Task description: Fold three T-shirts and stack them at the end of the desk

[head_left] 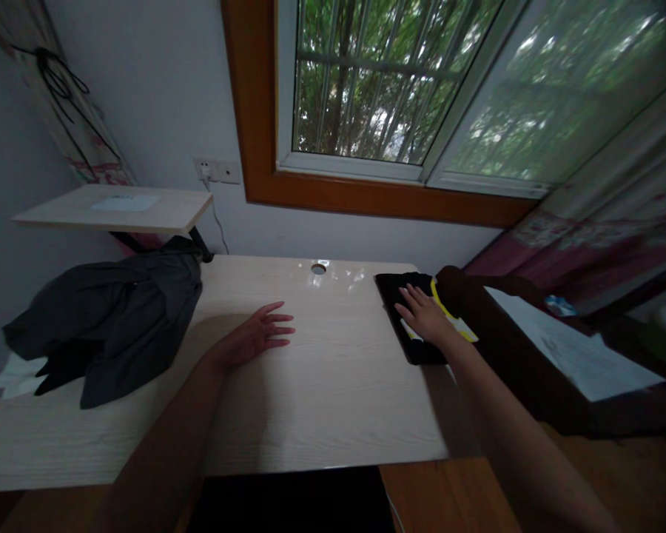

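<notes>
My right hand lies flat with fingers spread on a dark folded cloth item at the right end of the desk. White and yellow parts of that item show beside my palm and wrist; its exact kind is hard to make out. Over the middle-left of the desk is my left hand, its fingers apart and nothing in them. To its left lies a crumpled dark grey garment.
A raised shelf with a paper sheet stands at the back left. Near the rear edge is a round cable hole. Right of the desk, a printed sheet rests on a dark brown surface. A window is behind.
</notes>
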`<action>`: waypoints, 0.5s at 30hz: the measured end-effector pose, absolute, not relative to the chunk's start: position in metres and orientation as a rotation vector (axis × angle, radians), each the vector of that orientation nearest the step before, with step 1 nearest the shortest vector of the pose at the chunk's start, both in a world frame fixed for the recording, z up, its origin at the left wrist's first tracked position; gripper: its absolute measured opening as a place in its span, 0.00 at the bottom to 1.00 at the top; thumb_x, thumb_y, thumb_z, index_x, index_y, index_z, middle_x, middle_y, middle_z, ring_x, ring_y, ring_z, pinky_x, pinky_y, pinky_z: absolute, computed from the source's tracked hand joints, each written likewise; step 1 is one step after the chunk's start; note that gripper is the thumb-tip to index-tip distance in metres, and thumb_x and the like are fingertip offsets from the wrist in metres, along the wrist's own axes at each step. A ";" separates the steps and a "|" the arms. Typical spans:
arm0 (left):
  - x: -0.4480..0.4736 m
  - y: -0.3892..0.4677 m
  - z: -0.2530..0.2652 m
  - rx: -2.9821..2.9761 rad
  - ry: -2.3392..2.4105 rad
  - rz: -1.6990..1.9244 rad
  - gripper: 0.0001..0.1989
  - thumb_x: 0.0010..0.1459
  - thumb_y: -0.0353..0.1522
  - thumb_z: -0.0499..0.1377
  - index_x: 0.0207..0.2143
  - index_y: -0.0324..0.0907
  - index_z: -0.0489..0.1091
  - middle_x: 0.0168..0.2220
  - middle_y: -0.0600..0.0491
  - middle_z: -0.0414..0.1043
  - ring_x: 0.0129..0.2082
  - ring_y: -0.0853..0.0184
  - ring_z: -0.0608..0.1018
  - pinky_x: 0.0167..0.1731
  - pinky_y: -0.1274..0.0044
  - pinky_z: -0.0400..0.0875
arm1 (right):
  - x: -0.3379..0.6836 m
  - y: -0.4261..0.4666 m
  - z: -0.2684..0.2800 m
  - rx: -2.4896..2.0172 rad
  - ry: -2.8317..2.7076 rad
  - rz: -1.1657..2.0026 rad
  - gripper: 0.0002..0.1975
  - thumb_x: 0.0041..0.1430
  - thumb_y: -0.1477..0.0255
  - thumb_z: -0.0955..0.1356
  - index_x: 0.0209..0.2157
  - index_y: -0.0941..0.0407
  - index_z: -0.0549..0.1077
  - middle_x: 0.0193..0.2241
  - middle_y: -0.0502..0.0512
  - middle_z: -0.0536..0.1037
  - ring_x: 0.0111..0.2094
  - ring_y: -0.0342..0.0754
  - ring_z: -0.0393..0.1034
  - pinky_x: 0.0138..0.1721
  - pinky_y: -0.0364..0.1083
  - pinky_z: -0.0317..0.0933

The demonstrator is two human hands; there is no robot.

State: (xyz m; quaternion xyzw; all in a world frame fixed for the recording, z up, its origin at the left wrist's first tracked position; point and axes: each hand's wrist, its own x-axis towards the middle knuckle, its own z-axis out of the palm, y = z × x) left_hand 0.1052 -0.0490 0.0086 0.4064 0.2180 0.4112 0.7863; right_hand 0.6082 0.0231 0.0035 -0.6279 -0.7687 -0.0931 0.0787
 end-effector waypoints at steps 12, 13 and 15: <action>0.104 -0.050 0.008 0.882 0.460 0.895 0.27 0.65 0.31 0.60 0.65 0.51 0.60 0.64 0.41 0.64 0.58 0.52 0.75 0.57 0.55 0.66 | 0.606 0.019 0.008 -1.877 -2.319 -0.262 0.31 0.69 0.54 0.56 0.69 0.50 0.58 0.69 0.58 0.61 0.70 0.62 0.51 0.66 0.65 0.51; 0.104 -0.050 0.007 0.883 0.460 0.895 0.27 0.65 0.31 0.60 0.65 0.51 0.60 0.64 0.41 0.64 0.58 0.52 0.75 0.57 0.55 0.67 | 0.605 0.022 0.012 -1.897 -2.331 -0.235 0.31 0.69 0.55 0.57 0.69 0.49 0.58 0.69 0.57 0.61 0.70 0.62 0.51 0.67 0.65 0.50; 0.104 -0.049 0.006 0.887 0.465 0.895 0.27 0.65 0.30 0.60 0.65 0.51 0.60 0.64 0.41 0.65 0.58 0.52 0.75 0.56 0.56 0.67 | 0.601 0.029 0.017 -1.940 -2.346 -0.193 0.31 0.69 0.54 0.57 0.69 0.48 0.57 0.69 0.56 0.60 0.70 0.61 0.50 0.67 0.65 0.49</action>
